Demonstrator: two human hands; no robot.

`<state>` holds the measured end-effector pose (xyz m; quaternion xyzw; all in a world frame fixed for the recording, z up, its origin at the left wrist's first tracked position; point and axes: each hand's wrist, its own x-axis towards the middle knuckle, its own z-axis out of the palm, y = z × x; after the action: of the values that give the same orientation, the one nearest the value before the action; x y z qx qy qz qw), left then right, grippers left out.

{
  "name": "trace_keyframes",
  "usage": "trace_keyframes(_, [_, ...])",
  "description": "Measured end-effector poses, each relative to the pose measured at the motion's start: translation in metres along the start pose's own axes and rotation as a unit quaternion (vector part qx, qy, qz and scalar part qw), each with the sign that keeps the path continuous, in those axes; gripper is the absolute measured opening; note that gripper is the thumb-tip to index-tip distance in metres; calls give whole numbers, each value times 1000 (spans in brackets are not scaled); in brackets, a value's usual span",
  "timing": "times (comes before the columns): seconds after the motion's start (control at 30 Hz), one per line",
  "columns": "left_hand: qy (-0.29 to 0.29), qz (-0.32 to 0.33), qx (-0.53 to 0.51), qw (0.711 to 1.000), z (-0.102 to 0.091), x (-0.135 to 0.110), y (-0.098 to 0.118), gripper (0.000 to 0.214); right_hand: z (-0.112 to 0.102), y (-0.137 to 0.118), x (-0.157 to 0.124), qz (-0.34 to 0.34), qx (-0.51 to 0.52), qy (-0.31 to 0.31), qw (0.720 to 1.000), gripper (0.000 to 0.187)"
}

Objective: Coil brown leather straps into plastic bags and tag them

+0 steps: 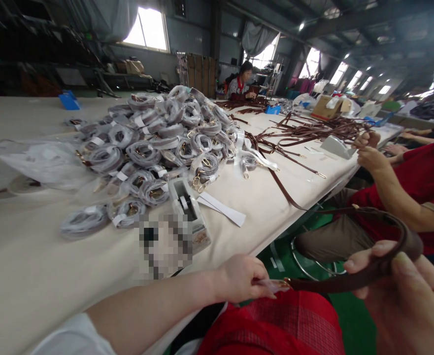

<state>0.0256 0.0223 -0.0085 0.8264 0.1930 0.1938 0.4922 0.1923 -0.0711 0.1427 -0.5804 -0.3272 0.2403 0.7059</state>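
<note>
A dark brown strap (335,284) stretches between my two hands above my lap. My left hand (244,277) is closed on its near end, where a gold-coloured clasp shows under clear plastic film (274,284). My right hand (405,291) grips the strap where it bends into a loop, thumb on top. From that loop the strap runs back over the table edge to other brown straps (313,129). Left of it lies a large heap of coiled straps in film (165,133), with white paper bands. A grey tape dispenser (187,207) stands at the heap's near side.
White paper strips (222,209) lie beside the dispenser on the pale table (28,276). Clear plastic (47,160) is at the left. A co-worker in red (419,182) sits close on my right; another person (241,88) works at the far side. A cardboard box (329,107) stands farther back.
</note>
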Motion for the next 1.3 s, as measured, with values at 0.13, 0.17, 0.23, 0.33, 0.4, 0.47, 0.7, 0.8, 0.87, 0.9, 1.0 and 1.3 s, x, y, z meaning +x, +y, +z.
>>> trace_keyframes(0.13, [-48, -106, -145, 983, -2, -2, 9, 48, -19, 16, 14, 11, -10, -78, 997, 10])
trace_keyframes(0.17, [-59, -133, -189, 971, -3, -2, 11, 53, -25, 22, 19, 11, -21, -98, 995, 11])
trace_keyframes(0.23, [-67, -171, -247, 952, -5, -3, 12, 58, -36, 35, 29, -3, -63, -125, 990, 15])
trace_keyframes(0.33, [-64, -199, -239, 948, -6, -2, 10, 57, -42, 52, 42, -34, -127, -171, 977, 20])
trace_keyframes(0.4, [-65, -209, -238, 946, -6, -2, 7, 59, -39, 62, 45, -53, -155, -214, 963, 21])
trace_keyframes(0.47, [-70, -224, -259, 937, -5, -2, 6, 62, -32, 74, 43, -74, -183, -251, 948, 19])
trace_keyframes(0.7, [-20, -214, -294, 931, -9, 0, 15, 53, -14, 118, 24, -42, -213, -373, 902, 20])
trace_keyframes(0.8, [-35, -216, -322, 921, -11, 2, 18, 53, -16, 137, 29, 98, -125, -351, 923, 47])
trace_keyframes(0.87, [-30, -211, -313, 925, -11, 2, 18, 52, -18, 147, 33, 159, -77, -314, 933, 65])
trace_keyframes(0.9, [-28, -209, -301, 930, -11, 2, 17, 52, -19, 150, 34, 171, -69, -296, 937, 67])
trace_keyframes(1.0, [-33, -210, -259, 942, -11, 1, 16, 49, -20, 153, 36, 188, -95, -270, 940, 49])
trace_keyframes(1.3, [-47, -222, -277, 934, -10, 2, 15, 58, -23, 137, 26, -133, -265, -324, 898, 30])
